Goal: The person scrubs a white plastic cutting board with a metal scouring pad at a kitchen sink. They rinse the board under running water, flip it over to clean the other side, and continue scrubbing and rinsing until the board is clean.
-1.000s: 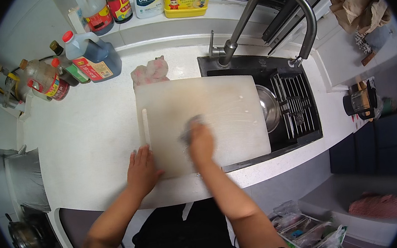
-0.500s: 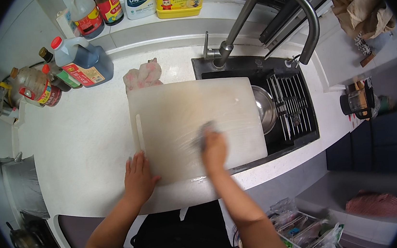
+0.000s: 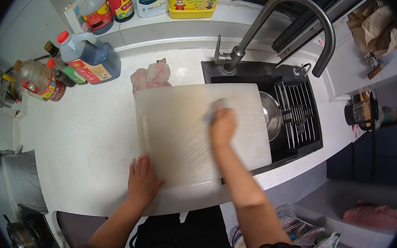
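Note:
A large white cutting board (image 3: 180, 135) lies flat, its left part on the white counter and its right part over the black sink (image 3: 251, 69). Wet streaks shine on its surface. My right hand (image 3: 224, 127) is closed round a grey scouring pad (image 3: 214, 110) pressed on the board, right of its middle; motion blurs both, so the pad's exact kind is unclear. At the board's near left corner rests my left hand (image 3: 142, 180), fingers stretched out and thumb against the edge, holding nothing.
Behind the board lies a crumpled pinkish cloth (image 3: 151, 75). A tall grey faucet (image 3: 264, 9) arches over the sink, which holds a steel bowl (image 3: 272, 116) and a metal rack (image 3: 297, 108). Sauce bottles and a big jug (image 3: 91, 60) stand at the back left.
My right hand has moved with the pad away from me and slightly right across the board. My left hand keeps its place at the corner. The whole view has shifted a little.

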The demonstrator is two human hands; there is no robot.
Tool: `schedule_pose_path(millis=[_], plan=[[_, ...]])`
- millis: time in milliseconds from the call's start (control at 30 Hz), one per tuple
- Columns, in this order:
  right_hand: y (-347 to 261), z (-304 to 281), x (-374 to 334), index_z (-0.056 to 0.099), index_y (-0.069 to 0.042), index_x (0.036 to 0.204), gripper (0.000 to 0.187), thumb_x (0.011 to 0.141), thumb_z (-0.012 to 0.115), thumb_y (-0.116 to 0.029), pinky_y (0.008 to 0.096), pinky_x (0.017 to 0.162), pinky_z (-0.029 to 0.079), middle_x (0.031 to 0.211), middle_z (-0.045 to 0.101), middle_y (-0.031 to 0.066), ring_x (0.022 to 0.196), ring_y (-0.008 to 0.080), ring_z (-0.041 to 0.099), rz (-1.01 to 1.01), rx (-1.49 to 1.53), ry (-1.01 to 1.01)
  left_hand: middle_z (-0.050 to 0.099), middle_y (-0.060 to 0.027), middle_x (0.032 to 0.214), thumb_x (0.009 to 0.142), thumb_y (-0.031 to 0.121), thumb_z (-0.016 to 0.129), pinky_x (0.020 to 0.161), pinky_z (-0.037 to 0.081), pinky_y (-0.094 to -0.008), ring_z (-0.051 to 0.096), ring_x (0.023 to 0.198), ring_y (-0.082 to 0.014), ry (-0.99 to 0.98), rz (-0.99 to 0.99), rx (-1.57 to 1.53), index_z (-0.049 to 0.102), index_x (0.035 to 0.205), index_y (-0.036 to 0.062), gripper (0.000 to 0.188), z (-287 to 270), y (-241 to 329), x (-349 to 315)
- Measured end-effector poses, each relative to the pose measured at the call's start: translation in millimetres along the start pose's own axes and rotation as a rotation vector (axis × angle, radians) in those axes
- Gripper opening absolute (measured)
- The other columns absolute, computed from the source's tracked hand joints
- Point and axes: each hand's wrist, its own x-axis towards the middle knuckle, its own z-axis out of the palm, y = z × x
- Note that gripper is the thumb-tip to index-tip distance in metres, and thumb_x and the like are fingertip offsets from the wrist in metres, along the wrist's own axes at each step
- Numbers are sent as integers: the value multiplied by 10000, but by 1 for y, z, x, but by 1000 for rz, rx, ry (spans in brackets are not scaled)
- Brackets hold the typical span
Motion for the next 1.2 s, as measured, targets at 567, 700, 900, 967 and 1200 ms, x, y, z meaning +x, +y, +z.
schedule_pose_path(millis=[567, 700, 900, 967, 1200], plan=[[-12, 24, -18, 559, 16, 776, 441, 1006, 458, -347, 512, 677, 399, 781, 557, 210, 734, 403, 536, -202, -89, -26, 355, -172, 1469, 730, 376, 775, 1125, 268, -530, 326, 1384, -344, 4, -28, 43, 476, 1297, -43, 766, 2, 3, 1], [-14, 48, -81, 627, -36, 1130, 273, 886, 589, -153, 495, 627, 426, 801, 571, 165, 716, 348, 559, -778, -152, -257, 361, -151, 1464, 718, 397, 784, 1128, 278, -502, 345, 1378, -298, 8, -25, 98, 482, 1300, -30, 782, 5, 0, 0], [42, -7, 97, 574, 18, 733, 421, 970, 524, -327, 506, 715, 428, 762, 584, 219, 758, 397, 570, -220, -225, 164, 339, -167, 1469, 750, 366, 769, 1129, 270, -509, 334, 1379, -317, -18, -28, 82, 472, 1293, -58, 750, -2, 5, 2], [35, -16, 96, 563, 23, 747, 423, 968, 526, -336, 503, 721, 429, 770, 594, 231, 753, 404, 575, 52, -47, 249, 337, -175, 1469, 753, 363, 768, 1127, 269, -515, 335, 1375, -328, -3, -12, 76, 468, 1294, -58, 748, -2, 4, 2], [-49, 67, -84, 609, 0, 992, 342, 1015, 420, -284, 516, 682, 429, 783, 580, 200, 748, 376, 566, -527, -10, -191, 333, -186, 1475, 762, 372, 759, 1124, 270, -524, 329, 1379, -339, -18, -28, 82, 457, 1307, -64, 760, -3, 6, 0]])
